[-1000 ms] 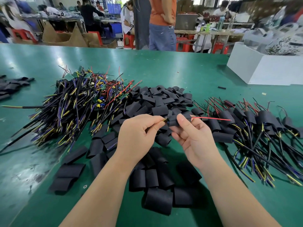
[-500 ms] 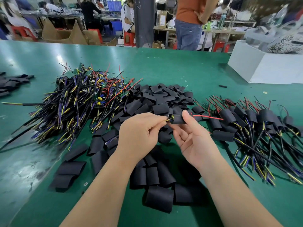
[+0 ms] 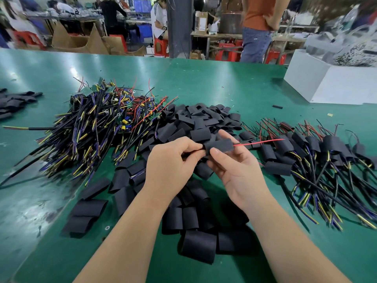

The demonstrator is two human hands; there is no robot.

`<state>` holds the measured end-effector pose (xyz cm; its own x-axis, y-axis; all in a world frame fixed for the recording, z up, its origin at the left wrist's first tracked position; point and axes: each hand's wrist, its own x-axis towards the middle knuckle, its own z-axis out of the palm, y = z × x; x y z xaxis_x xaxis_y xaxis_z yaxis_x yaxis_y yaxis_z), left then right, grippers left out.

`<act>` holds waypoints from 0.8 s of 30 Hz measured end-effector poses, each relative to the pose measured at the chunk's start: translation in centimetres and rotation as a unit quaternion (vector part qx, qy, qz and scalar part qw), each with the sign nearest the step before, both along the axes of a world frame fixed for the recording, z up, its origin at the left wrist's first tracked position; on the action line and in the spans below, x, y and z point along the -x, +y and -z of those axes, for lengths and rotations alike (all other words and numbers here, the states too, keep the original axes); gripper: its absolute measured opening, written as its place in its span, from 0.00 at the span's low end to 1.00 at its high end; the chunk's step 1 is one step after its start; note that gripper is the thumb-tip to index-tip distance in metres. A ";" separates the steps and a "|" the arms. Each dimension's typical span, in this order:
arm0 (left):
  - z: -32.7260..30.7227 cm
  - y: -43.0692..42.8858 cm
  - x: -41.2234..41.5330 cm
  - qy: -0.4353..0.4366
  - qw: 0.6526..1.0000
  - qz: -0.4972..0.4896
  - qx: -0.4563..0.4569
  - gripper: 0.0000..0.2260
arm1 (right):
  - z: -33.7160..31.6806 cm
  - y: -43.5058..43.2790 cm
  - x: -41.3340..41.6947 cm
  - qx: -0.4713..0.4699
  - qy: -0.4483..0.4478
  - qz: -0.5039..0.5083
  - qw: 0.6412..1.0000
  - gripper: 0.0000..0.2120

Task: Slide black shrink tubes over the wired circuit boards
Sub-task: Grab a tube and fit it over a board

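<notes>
Pinching shrink tube [image 3: 219, 147] mid-body, right hand [image 3: 240, 172] fingers closed on it; left hand [image 3: 171, 162] fingers pinch its cable [image 3: 193, 153]. Tube looks light, soft, easily squashed.

Bright overhead light, glare on green table [image 3: 204, 78], blurred bowed edges.

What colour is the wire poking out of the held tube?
The wire is red; head view shows it.

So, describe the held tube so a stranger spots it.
On the green table, find the middle heap of loose black tubes. Above it the right hand pinches one tube, the left hand its cable. Only this one is lifted, red wire poking out.
</notes>
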<state>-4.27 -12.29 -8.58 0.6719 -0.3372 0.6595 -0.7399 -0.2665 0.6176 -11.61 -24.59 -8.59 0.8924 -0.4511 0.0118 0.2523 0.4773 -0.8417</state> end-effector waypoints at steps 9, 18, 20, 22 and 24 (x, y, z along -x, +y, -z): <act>-0.7 0.2 0.3 0.025 0.995 0.068 0.063 0.06 | -1.6 -0.4 0.2 -0.065 -0.041 0.016 0.997 0.17; 0.1 4.1 -5.1 0.140 0.940 -0.307 -0.057 0.15 | -4.9 -8.4 4.4 -0.113 -0.098 0.262 0.954 0.06; 0.8 4.9 -6.0 0.212 0.897 -0.351 -0.162 0.20 | -4.8 -9.5 5.1 0.008 -0.061 0.307 0.950 0.05; 1.4 5.2 -6.5 0.233 0.874 -0.357 -0.232 0.19 | -4.3 -10.1 5.6 0.153 0.021 0.340 0.928 0.03; 1.9 5.4 -7.0 0.216 0.868 -0.365 -0.258 0.17 | -3.5 -10.4 5.7 0.304 0.129 0.373 0.867 0.04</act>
